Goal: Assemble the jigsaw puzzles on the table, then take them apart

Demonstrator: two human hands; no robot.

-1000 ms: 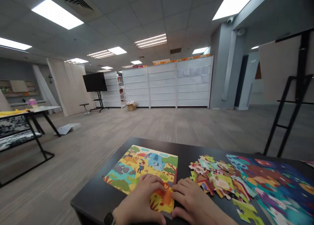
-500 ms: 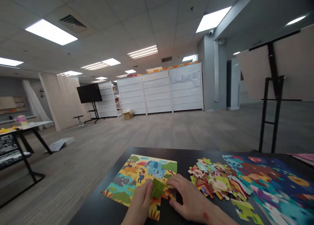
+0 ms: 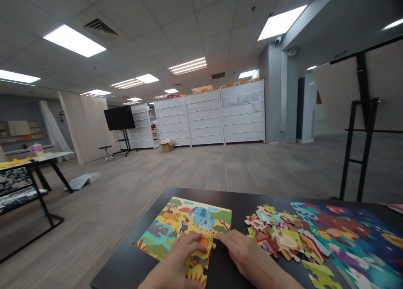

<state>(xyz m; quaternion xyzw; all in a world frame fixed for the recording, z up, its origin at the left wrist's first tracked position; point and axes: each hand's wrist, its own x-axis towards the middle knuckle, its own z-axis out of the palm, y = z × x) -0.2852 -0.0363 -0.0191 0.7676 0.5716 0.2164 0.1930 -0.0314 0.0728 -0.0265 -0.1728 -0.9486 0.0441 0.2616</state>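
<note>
Cardboard puzzle (image 3: 185, 226): flat and printed with animals, an elephant among them, it lies on the dark table (image 3: 252, 196), towards the near edge and left of the other pieces.

Handling: we judge the pieces light, stiff and thin, firm enough to bend little but with tabs that could crease. Flat on a smooth top, they would likely slide under a push. We would take a piece by its edges, or lift one edge with a fingertip.

Left hand (image 3: 174, 264): its fingers lie pressed over the orange piece (image 3: 201, 243) at the puzzle's near edge. We see no clear pinch, and we cannot tell whether the hidden thumb side holds the piece.

Right hand (image 3: 252, 253): flat with its fingers close together, it holds nothing, and its fingertips sit just beside the puzzle's right edge.

Nearby: the loose pieces (image 3: 283, 234) lie heaped to the right, with a green piece (image 3: 321, 274) apart at the near side.

Hidden: the left hand covers the join around the orange piece, so we cannot make out how it seats. The frame cuts off the table's near edge and both forearms.
</note>
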